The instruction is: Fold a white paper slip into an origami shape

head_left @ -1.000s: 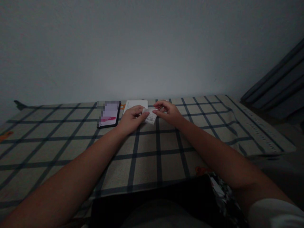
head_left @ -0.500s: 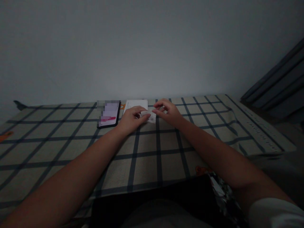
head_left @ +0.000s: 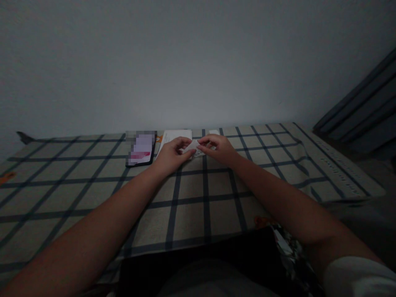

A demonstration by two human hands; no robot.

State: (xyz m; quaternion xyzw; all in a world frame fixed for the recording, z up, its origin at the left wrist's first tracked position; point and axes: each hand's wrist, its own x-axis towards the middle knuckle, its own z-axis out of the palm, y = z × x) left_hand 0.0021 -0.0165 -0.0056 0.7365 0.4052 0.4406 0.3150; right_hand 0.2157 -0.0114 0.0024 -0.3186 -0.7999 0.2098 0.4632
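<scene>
Both my hands meet near the far edge of the checked cloth [head_left: 192,206], pinching one small white slip of paper [head_left: 195,147] between them. My left hand [head_left: 171,154] grips its left side with thumb and fingers closed. My right hand [head_left: 218,147] pinches its right side. The slip is folded or creased and only a small part shows between the fingertips. A white sheet or envelope [head_left: 173,136] lies flat just behind my left hand.
A phone [head_left: 140,148] with a lit screen lies left of the white sheet. A plain wall rises right behind the cloth. Dark striped fabric [head_left: 361,111] hangs at the far right. A dark garment [head_left: 198,264] covers my lap.
The slip has shrunk between my fingers, looking more folded than a second ago. Both hands have stayed in the same spot, with fingertips drawn closer together.
</scene>
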